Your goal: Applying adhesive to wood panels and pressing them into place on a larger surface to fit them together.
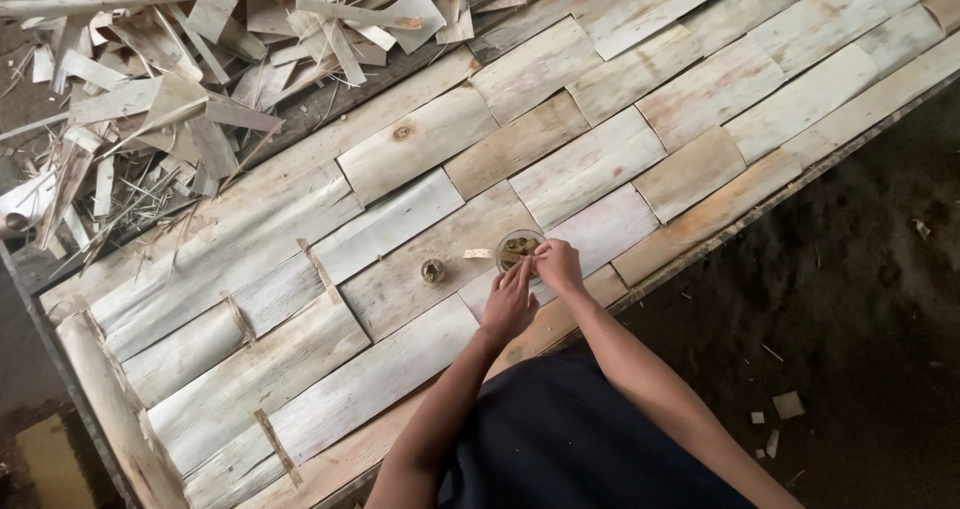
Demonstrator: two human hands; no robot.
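A small round glass bowl (514, 246) with dark bits inside sits on a long bed of pale flat wood veneer sheets (420, 139). My right hand (560, 265) rests at the bowl's near rim with its fingers pinched together; whether it holds anything is too small to tell. My left hand (509, 304) lies just below the bowl, fingers pointing at the right hand's fingertips. A small round cap-like object (433, 270) lies on the sheets left of the bowl. A short tan strip (479, 254) lies between them.
A heap of broken wood scraps and splinters (170, 89) lies at the far left beyond the sheets. Dark earth floor (860, 289) runs along the right side, with a few small wood chips (787, 405). The frame's edge (110, 409) runs down the near left.
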